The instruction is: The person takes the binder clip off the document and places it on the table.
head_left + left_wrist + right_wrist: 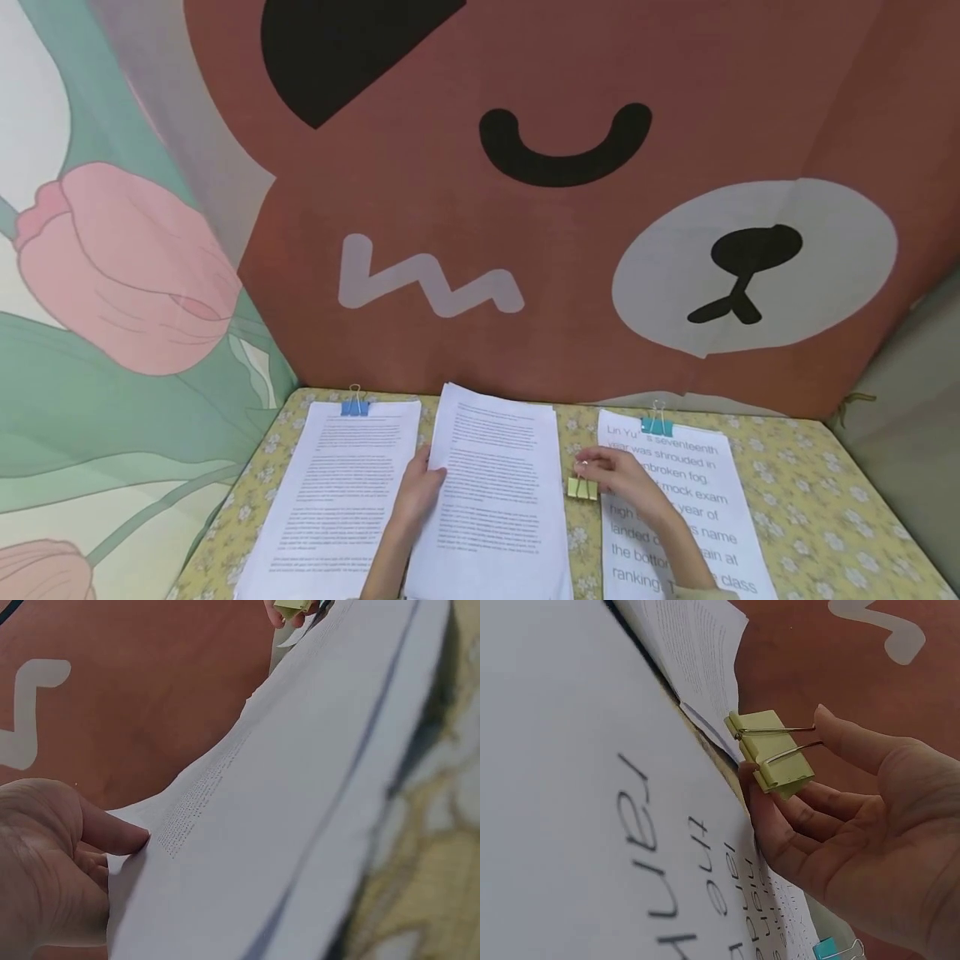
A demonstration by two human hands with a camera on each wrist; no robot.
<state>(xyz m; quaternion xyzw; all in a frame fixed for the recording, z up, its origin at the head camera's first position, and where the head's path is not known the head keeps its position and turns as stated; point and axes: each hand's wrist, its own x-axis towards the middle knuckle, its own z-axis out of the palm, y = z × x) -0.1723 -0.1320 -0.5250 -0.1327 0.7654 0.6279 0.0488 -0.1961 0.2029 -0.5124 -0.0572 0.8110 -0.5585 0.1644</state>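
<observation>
One stack (491, 500), the middle one, is pinched at its left edge by our left hand (417, 493); our right hand (626, 485) grasps a yellow clip (582, 490) — between that stack and the right stack (632, 552). Farther off, we see a blue clip (355, 408) atop the left stack (337, 500), a teal clip (657, 427) atop the right, then the bear wall (555, 242).

1. From here, the backdrop (427, 350) fills the far side: a big brown bear with a black curved eye and a pale muzzle.
2. Over on the left, a curtain (127, 283) shows pink tulips and green leaves.
3. Grey-beige cloth (918, 392) hangs on the right.
4. The surface (840, 508) is yellow, strewn with pale flowers.
5. Left stack (326, 492): small print, blue clip (356, 408) on its top edge.
6. Right stack (641, 554): large print, teal clip (657, 427) on top.
</observation>
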